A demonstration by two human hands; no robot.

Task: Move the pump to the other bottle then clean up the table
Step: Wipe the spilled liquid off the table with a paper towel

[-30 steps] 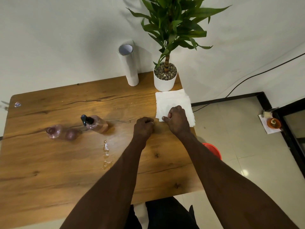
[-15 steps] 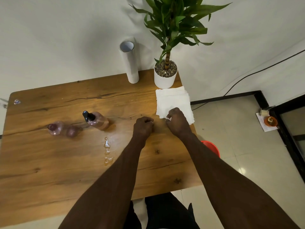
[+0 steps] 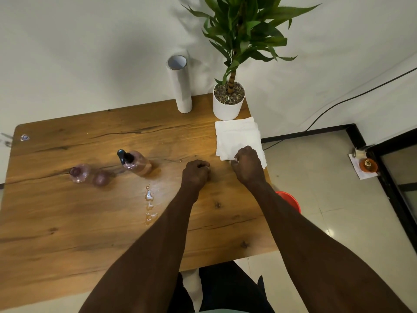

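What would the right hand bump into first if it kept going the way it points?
The right hand points away from the person, already at the near edge of the napkins. Going straight on, it would slide over them, then probably reach the plant pot.

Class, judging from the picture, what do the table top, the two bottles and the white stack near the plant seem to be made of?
Table top: wood or wood-look laminate; grain, knots.
Pump bottle and open bottle: clear pinkish plastic or glass; see-through.
White stack: soft paper napkins; matte, layered edges.
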